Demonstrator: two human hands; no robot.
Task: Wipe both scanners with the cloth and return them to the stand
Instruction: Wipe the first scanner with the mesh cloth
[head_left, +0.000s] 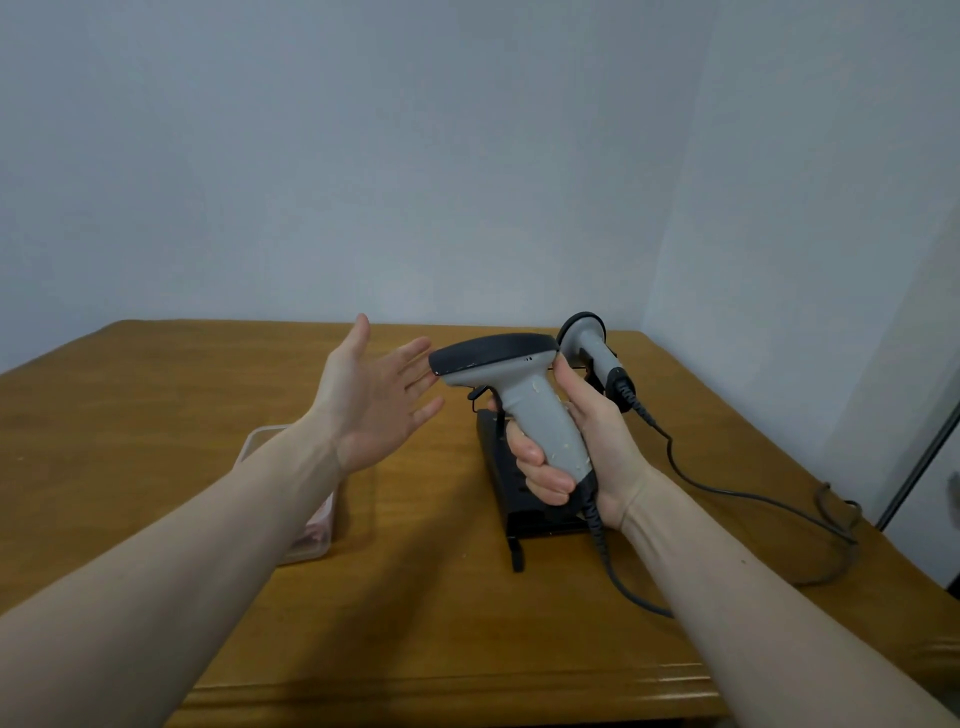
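My right hand (582, 447) grips the handle of a grey scanner (498, 364) with a dark head, held upright above the black stand (506, 467). My left hand (371, 400) is spread, palm up, just left of the scanner's head, its fingertips close to it. A second grey scanner (592, 351) sits on the stand behind my right hand, its coiled cable (727, 488) running off to the right. Much of the stand is hidden by the held scanner and my hand. No cloth shows plainly.
A clear plastic container (306, 540) with something pinkish inside lies on the wooden table (156, 405) under my left forearm. Cables loop toward the table's right edge (841, 514). A pale wall stands behind the table.
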